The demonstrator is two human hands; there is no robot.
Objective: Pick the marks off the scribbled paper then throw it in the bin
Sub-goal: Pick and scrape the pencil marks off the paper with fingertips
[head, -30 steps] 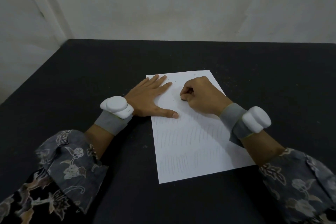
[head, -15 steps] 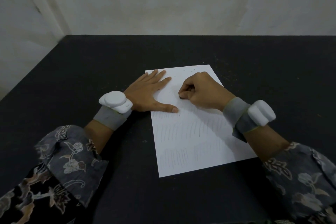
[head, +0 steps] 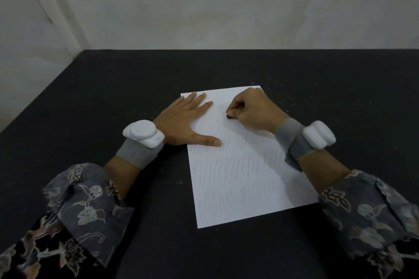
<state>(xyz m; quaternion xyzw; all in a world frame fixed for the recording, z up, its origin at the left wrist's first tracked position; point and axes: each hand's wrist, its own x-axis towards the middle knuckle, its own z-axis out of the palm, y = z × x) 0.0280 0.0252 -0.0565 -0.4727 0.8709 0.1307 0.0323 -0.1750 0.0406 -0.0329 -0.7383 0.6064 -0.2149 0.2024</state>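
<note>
On the black table (head: 113, 97) the paper (head: 238, 176) lies flat, the left hand (head: 183, 124) spread open on its upper left edge. The right hand (head: 251, 111) is curled, its grip pinching a small dark eraser (head: 229, 116) against the sheet. Erasing is mid-way; lower scribble rows remain, so rubbing must work downward. Since a second ago, the right hand has shifted slightly toward the far right corner. No bin shows.

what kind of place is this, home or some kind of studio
Hard to tell; it looks like a bare recording corner, not a lived-in room: a black table against a plain white wall, and a white tracker strapped to the left wrist.
</note>
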